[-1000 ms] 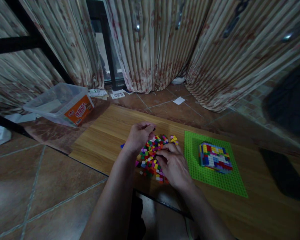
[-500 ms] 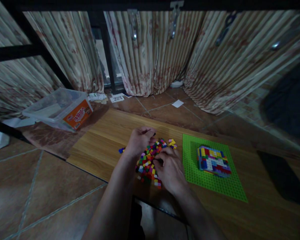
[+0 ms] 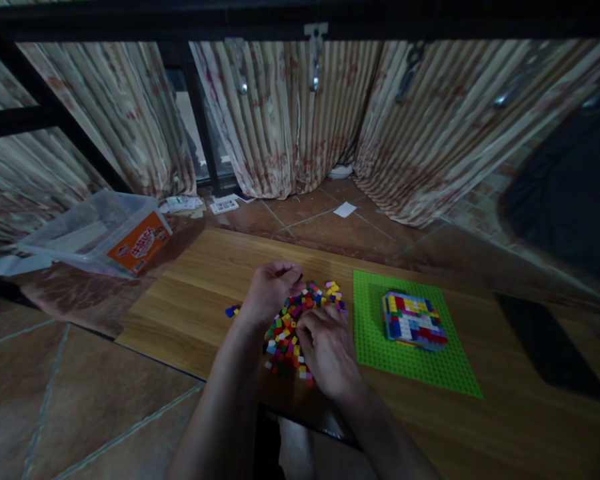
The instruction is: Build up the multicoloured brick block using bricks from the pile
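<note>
A heap of small coloured building bricks [image 3: 289,339] lies on the wooden board, partly covered by both my hands. My left hand [image 3: 273,290] is above the heap's far left side, thumb and fingers pinched on what looks like a small dark brick [image 3: 301,276]. Over the right part of the heap, my right hand [image 3: 329,343] has its fingers curled down among the bricks; whatever is between its fingertips is hidden. To the right, a block built of many coloured bricks [image 3: 414,321] sits on a green studded baseplate [image 3: 375,360].
A dark flat panel [image 3: 550,343] lies on the wooden board [image 3: 180,300] right of the baseplate. On the floor at left stands a clear plastic bin [image 3: 95,230] with an orange label. Striped curtains [image 3: 290,120] hang behind, and papers [image 3: 224,204] lie below them.
The view has shifted slightly, so everything sits a little further left. My right hand's fingers have curled in closer over the bricks. My left hand keeps its pinch.
</note>
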Demonstrator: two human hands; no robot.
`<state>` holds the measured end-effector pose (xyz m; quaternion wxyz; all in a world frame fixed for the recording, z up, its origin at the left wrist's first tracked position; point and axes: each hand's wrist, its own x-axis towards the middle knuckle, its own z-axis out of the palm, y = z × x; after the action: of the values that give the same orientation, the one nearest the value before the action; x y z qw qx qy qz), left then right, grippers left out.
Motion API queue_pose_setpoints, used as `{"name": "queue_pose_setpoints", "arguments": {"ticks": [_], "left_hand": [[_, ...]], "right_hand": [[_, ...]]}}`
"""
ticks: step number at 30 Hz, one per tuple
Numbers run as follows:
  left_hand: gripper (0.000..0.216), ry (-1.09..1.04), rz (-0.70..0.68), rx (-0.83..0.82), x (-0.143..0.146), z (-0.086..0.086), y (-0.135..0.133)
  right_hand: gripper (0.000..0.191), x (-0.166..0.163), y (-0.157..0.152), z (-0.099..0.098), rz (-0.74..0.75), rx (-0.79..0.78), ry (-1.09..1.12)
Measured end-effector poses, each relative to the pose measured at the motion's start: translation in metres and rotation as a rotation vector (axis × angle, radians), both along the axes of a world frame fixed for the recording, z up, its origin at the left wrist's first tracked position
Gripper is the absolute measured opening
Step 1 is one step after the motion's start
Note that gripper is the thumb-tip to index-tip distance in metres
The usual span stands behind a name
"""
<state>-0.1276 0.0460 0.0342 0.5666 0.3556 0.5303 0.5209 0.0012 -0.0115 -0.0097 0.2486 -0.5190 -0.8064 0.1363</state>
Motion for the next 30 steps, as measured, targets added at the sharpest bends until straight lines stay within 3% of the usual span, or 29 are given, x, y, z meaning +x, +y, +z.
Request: {"name": "queue_pose_setpoints", "arguments": {"ticks": [7,14,19,26,30], "left_hand": [[0.01,0.031,-0.017,-0.011,0.0,0.002,0.0],[0.013,0.213,-0.162,-0.047,-0.004,-0.005,-0.002],[0.014,0.271,-0.264,0.011,0.0,-0.008,-0.001],[0.021,0.363,-0.355,0.05,0.031,-0.006,-0.001],[0.025,0.333,-0.468,0.071,0.058,-0.007,-0.005]], "right_hand": [[0.017,0.001,0.002,-0.003,-0.005,0.008,0.055],[0.014,0.023,0.01,0.004,-0.06,-0.1,0.454],[0.022,0.041,0.011,0.008,-0.104,-0.048,0.596],[0.025,0.062,0.005,0.011,-0.199,-0.139,0.774],[0.021,0.079,0.003,0.014,-0.272,-0.283,1.139]]}}
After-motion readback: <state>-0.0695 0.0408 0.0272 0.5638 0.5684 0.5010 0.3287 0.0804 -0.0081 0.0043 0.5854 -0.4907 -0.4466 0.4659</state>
